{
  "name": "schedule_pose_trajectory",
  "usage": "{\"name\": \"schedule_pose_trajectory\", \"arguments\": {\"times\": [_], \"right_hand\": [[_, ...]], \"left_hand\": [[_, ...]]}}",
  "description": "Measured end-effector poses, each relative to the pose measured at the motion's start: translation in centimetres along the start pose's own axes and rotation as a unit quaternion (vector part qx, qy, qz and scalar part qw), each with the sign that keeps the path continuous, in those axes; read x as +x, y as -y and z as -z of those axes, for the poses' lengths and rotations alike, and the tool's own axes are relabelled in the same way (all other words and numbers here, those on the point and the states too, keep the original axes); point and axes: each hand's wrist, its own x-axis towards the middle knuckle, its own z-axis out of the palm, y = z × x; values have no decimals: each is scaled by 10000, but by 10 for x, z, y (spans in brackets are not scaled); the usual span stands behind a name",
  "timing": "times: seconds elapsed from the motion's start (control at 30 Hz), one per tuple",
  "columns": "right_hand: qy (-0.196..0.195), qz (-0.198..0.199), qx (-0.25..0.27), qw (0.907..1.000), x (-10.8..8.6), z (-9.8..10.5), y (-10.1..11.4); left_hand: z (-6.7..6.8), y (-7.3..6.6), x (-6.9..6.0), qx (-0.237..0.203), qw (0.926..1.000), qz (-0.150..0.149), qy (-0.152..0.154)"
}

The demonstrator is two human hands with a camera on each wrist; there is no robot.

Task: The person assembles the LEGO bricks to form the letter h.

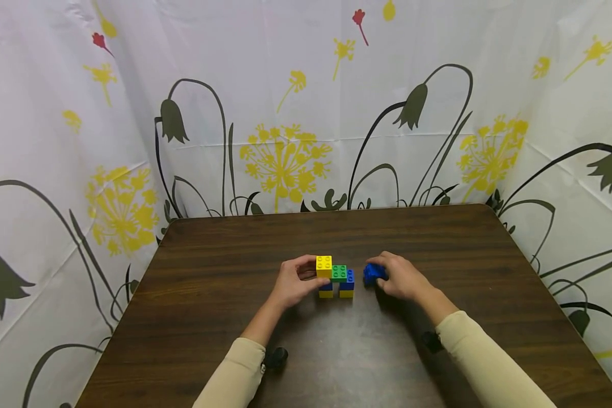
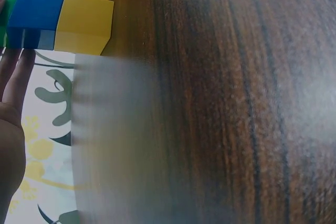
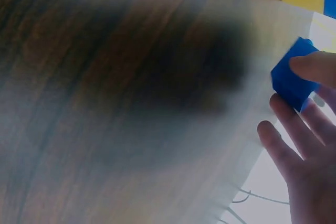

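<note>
A small structure of toy bricks stands on the table: a yellow brick (image 1: 323, 271) on top at the left, a green brick (image 1: 339, 273) bridging beside it, and two legs, each a blue brick (image 2: 34, 14) over a yellow brick (image 2: 84, 24). My left hand (image 1: 292, 283) grips the structure's left side, thumb in front near the top yellow brick and fingers behind. To the right of the structure and apart from it, my right hand (image 1: 402, 276) pinches a loose blue brick (image 3: 293, 74) between thumb and fingers. My right fingers partly hide that brick.
The dark wood-grain table (image 1: 224, 255) extends around the bricks, its far edge against a white flower-patterned curtain (image 1: 285, 85). A black wrist device (image 1: 276, 358) sits at the left wrist, and another black device (image 1: 431, 341) at the right.
</note>
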Motion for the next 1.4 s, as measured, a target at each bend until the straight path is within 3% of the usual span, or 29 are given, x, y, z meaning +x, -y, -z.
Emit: {"name": "schedule_pose_trajectory", "arguments": {"times": [0.33,0.57,0.63,1.03,1.4], "right_hand": [[-681,-167,565,9959,9,18,9],[-965,-101,1065,9896,19,33,23],[-1011,-43,1274,9867,22,36,28],[-1108,369,2281,9666,34,45,70],[-768,719,2313,9672,39,33,98]], "left_hand": [[-1,1,0,29,10000,-29,0],[-3,39,8,-81,9999,-78,-110],[-3,42,8,-97,9997,-123,-169],[-3,42,8,-121,9997,-196,-115],[-3,43,8,-340,9989,-316,-37]]}}
